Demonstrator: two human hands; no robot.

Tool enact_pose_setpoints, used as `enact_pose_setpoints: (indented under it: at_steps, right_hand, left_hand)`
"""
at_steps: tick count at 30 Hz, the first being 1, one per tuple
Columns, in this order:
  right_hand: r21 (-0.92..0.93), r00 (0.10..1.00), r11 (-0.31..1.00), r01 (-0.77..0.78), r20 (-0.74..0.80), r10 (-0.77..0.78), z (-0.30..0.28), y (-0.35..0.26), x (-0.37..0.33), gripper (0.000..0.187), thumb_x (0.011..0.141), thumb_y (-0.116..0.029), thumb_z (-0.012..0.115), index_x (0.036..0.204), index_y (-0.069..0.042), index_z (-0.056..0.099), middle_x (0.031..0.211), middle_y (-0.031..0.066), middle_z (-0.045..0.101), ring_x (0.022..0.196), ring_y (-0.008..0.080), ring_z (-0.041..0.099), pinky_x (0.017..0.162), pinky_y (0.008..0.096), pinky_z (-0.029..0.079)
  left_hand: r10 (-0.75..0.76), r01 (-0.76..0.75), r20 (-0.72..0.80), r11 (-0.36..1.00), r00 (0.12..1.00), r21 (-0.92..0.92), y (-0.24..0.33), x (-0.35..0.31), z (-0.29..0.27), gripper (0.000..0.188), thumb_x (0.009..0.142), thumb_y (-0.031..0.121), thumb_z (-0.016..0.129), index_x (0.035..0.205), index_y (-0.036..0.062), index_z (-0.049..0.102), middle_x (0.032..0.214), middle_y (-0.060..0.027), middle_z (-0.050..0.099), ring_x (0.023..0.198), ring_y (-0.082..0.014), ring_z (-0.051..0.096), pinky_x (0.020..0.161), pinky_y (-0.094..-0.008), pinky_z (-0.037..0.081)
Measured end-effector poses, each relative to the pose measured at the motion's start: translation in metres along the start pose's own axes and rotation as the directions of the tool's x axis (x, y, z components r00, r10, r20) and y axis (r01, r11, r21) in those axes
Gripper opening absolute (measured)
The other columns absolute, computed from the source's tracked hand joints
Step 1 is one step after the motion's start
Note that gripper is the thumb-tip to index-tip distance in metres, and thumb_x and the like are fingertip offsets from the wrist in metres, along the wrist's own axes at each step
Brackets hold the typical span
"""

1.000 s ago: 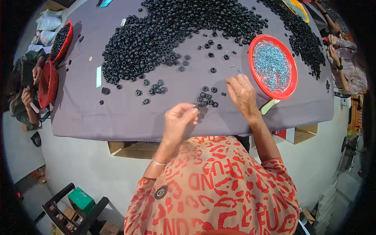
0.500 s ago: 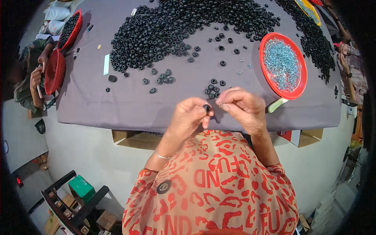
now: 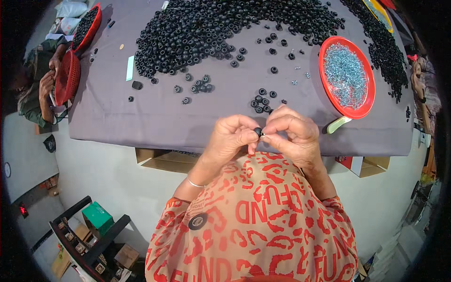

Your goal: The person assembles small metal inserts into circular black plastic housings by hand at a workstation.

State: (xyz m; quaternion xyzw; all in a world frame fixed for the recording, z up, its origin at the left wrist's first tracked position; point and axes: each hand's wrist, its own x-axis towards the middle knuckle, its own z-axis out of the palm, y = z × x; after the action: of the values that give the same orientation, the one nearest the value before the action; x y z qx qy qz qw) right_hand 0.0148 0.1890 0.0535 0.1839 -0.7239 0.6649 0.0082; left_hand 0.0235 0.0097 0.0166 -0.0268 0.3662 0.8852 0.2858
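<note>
Between the thumb and fingertips of my left hand is a small round black part with a hollow opening. My right hand meets it from the right, thumb and forefinger pinched on a tiny shiny metal piece at the black part's side. The fingertips cover most of the metal piece, so I cannot tell how deep it sits. Just beyond my hands lies a small cluster of similar black parts. A red plate holding many small silvery metal pieces stands to the right.
A large heap of black parts covers the table's far side. Smaller black pieces spread at far right. A green handle sticks out by the plate. At left, another person's hands are beside a red basket.
My hands have come together: the black part in my left hand now meets the metal piece in my right. The view has shifted slightly.
</note>
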Motion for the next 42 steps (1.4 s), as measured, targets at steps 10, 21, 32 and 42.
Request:
enact_pose_setpoints:
  at_steps: [10,21,32,42]
  right_hand:
    - [0.309,0.91,0.899,-0.311,0.37,0.188,-0.005,0.005,-0.01,0.017,0.065,0.004,0.07,0.079,0.0,0.062,0.077,0.0071,0.057,0.07,0.0142,0.053,0.061,0.0255,0.041]
    - [0.07,0.97,0.981,-0.179,0.179,0.165,-0.014,0.017,-0.01,0.018,0.066,0.004,0.069,0.08,-0.002,0.059,0.082,0.0072,0.058,0.067,0.015,0.054,0.058,0.026,0.043]
    - [-0.76,0.992,0.65,-0.019,-0.096,-0.084,-0.032,0.073,-0.007,0.019,0.07,0.003,0.061,0.089,-0.002,0.059,0.081,0.0103,0.054,0.07,0.0228,0.056,0.062,0.0292,0.046]
    - [-0.071,0.891,0.898,-0.434,-0.181,0.416,-0.029,0.033,-0.015,0.016,0.079,0.003,0.061,0.094,0.001,0.056,0.084,0.0047,0.056,0.075,0.0093,0.055,0.067,0.021,0.045]
  left_hand:
    - [-0.41,0.402,0.1,0.911,0.906,0.091,0.005,-0.013,0.001,0.01,0.076,0.003,0.063,0.083,-0.0039,0.06,0.063,-0.0081,0.059,0.05,-0.0114,0.056,0.045,-0.0214,0.045]
    - [-0.416,0.412,0.0,0.902,0.91,-0.133,-0.005,-0.014,-0.004,0.01,0.077,-0.002,0.055,0.085,-0.0072,0.059,0.069,-0.0133,0.059,0.047,-0.0123,0.053,0.044,-0.022,0.048]
    - [-0.239,0.239,0.019,0.958,0.971,-0.159,-0.01,-0.004,-0.015,0.012,0.083,0.011,0.061,0.087,-0.0001,0.059,0.076,-0.01,0.054,0.055,-0.0073,0.046,0.047,-0.0212,0.048]
    - [-0.22,0.216,0.001,0.96,0.976,-0.179,-0.006,0.0,-0.002,0.014,0.084,0.013,0.061,0.088,-0.0001,0.059,0.076,-0.0087,0.055,0.054,-0.007,0.047,0.046,-0.0209,0.045]
